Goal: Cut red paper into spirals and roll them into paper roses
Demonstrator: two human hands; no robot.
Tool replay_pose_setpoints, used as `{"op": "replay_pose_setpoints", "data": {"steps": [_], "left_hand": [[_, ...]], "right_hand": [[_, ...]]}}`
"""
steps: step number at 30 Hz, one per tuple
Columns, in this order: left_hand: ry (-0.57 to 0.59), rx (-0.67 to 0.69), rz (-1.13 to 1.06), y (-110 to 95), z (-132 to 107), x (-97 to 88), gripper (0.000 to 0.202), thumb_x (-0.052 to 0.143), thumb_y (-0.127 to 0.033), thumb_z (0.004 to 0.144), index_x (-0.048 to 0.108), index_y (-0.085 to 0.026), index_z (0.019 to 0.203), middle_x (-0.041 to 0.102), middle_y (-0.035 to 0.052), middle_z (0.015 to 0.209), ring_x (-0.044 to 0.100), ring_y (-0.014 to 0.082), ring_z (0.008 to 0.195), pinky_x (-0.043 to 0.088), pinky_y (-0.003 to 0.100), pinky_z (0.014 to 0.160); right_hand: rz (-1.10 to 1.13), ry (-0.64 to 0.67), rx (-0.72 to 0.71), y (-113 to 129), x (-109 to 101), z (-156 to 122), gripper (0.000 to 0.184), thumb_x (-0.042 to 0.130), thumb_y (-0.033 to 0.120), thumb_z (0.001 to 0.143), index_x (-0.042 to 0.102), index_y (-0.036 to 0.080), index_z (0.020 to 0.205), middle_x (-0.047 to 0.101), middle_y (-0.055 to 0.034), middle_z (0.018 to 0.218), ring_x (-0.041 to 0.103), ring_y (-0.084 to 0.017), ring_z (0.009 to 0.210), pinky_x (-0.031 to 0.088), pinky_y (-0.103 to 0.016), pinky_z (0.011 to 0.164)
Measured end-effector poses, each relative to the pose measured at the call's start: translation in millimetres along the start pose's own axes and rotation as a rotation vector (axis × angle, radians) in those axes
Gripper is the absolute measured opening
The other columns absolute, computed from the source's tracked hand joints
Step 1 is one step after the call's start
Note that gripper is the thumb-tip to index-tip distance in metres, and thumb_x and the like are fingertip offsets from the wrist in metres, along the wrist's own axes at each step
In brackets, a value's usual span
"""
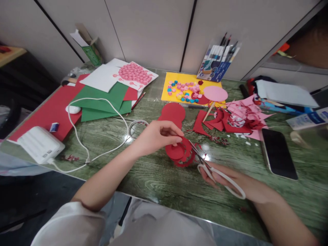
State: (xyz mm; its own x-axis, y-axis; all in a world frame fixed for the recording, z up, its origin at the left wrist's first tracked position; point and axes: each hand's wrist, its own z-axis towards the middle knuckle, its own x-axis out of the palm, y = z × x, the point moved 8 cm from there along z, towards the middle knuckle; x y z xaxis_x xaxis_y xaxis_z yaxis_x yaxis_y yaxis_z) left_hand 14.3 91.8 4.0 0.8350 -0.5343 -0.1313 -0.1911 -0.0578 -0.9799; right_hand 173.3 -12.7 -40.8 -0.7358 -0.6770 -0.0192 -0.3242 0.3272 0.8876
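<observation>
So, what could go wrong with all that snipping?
The scissors have their tips close to the left hand, so a slip might nick it. The red paper cutout has thin, curvy edges that could tear. The white cable loops near the left forearm, so the arm might snag it.

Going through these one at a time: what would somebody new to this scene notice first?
Probably the centre, where the left hand pinches a red paper cutout and the right hand holds white-handled scissors close to its edge. Behind them, small pink and blue balls dot a bright yellow sheet. A messy heap of pink and red paper lies right of that sheet.
</observation>
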Motion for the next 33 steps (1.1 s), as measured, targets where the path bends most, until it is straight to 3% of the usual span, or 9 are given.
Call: {"op": "replay_pose_setpoints", "data": {"steps": [5,12,26,33], "left_hand": [[-0.060,-0.009,-0.131,5,0,3.2,0.016,0.068,-0.023,0.069,0.063,-0.013,0.080,0.067,0.0021,0.066,0.063,0.0099,0.059,0.051,0.020,0.058],[-0.153,-0.013,-0.193,9,-2,7.3,0.021,0.071,-0.027,0.065,0.063,-0.013,0.078,0.068,0.0028,0.066,0.065,0.0120,0.061,0.052,0.023,0.061],[-0.170,-0.044,-0.235,13,-4,17.6,0.019,0.072,-0.026,0.065,0.058,-0.014,0.071,0.068,0.0014,0.065,0.066,0.0120,0.061,0.052,0.021,0.058],[-0.174,-0.034,-0.229,10,-4,14.1,0.017,0.072,-0.023,0.064,0.060,-0.013,0.071,0.067,0.0004,0.062,0.064,0.0100,0.058,0.051,0.019,0.056]], "right_hand": [[0.004,0.124,-0.055,12,10,2,0.031,0.029,0.046,0.092,0.048,0.021,0.092,0.040,0.0000,0.076,0.036,-0.014,0.069,0.035,-0.028,0.065],[0.086,0.060,-0.074,3,10,5,0.029,0.032,0.045,0.091,0.049,0.022,0.096,0.042,-0.0003,0.078,0.038,-0.014,0.070,0.035,-0.029,0.067],[0.048,-0.056,-0.084,5,9,10,0.028,0.032,0.049,0.089,0.042,0.025,0.081,0.038,0.0009,0.074,0.034,-0.016,0.067,0.031,-0.030,0.063],[0.087,-0.026,-0.085,7,9,9,0.028,0.032,0.045,0.092,0.041,0.022,0.080,0.036,0.0011,0.073,0.032,-0.014,0.065,0.030,-0.028,0.060]]}}
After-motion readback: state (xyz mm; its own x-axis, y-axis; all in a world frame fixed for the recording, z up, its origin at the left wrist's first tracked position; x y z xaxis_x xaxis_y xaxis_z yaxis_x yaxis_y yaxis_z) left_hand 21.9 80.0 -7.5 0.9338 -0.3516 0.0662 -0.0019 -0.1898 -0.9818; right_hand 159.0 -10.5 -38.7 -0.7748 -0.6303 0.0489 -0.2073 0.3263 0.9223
